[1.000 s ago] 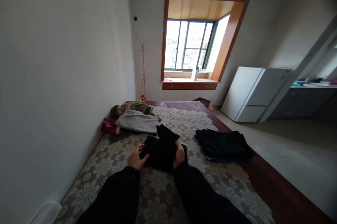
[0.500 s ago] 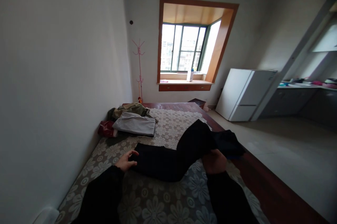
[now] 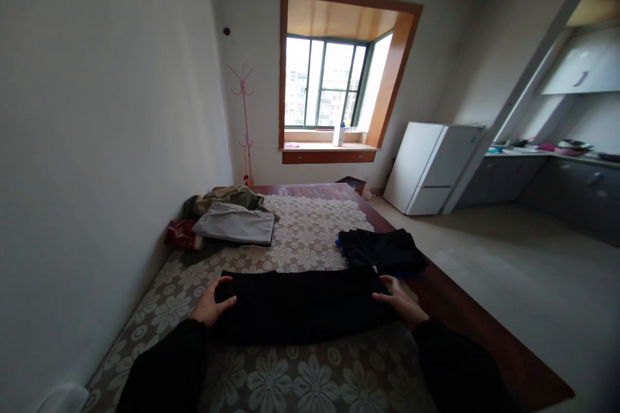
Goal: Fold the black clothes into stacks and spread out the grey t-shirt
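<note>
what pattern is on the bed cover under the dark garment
Pale flowers on a grey-beige bed cover, clearest in the head view.
</note>
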The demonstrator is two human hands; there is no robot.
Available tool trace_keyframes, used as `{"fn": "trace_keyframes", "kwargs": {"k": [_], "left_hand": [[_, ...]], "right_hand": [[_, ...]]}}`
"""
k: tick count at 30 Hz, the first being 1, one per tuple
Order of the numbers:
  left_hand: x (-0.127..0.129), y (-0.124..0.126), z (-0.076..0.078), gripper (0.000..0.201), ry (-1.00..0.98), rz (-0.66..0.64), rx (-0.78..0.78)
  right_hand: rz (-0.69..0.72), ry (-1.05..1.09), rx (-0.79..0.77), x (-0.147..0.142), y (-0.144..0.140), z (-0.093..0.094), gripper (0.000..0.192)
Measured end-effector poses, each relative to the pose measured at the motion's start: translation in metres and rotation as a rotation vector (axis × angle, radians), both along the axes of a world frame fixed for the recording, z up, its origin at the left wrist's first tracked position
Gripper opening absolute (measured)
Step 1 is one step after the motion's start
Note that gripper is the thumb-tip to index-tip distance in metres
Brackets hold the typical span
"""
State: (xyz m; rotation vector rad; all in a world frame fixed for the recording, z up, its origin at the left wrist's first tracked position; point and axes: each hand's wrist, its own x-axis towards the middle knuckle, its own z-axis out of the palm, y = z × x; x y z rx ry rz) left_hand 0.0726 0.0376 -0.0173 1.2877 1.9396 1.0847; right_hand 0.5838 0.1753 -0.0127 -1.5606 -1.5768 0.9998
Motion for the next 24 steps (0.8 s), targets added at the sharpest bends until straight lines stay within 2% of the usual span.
{"fn": "trace_keyframes", "kwargs": {"k": [2,3,7,9,10,12,16,19,22,24], "left_hand": [[-0.001,-0.002,0.009,0.054,-0.015,-0.022,0.030],[-0.002,-0.005,0.017,0.053,-0.014,-0.028,0.051],[-0.018,-0.020,0.066,0.059,0.052,0.002,0.128],[-0.030,-0.019,0.085,0.064,0.097,0.029,0.156],[-0.036,-0.016,0.089,0.065,0.123,0.044,0.164],[-0.046,-0.005,0.085,0.065,0.200,0.073,0.163],[-0.055,0.019,0.041,0.067,0.385,0.079,0.048],[-0.055,0.034,0.016,0.063,0.508,0.089,-0.018],[-0.052,0.055,0.014,0.049,0.656,0.018,-0.028],[-0.050,0.071,0.018,0.045,0.744,-0.058,-0.082]], "right_hand": [[0.119,0.082,-0.003,-0.005,-0.006,0.011,0.086],[0.183,0.100,0.031,-0.006,-0.009,0.018,0.087],[0.339,0.060,0.128,-0.013,-0.010,0.046,0.054],[0.337,0.100,0.140,-0.022,0.001,0.053,0.050],[0.332,0.113,0.151,-0.028,0.008,0.054,0.051],[0.345,0.082,0.179,-0.039,0.021,0.047,0.053],[0.304,-0.295,0.258,-0.056,0.033,0.022,0.052],[0.210,-0.565,0.362,-0.070,0.035,0.015,0.048],[0.295,-0.665,0.450,-0.093,0.046,0.020,0.044],[0.380,-0.764,0.433,-0.108,0.059,0.022,0.043]]}}
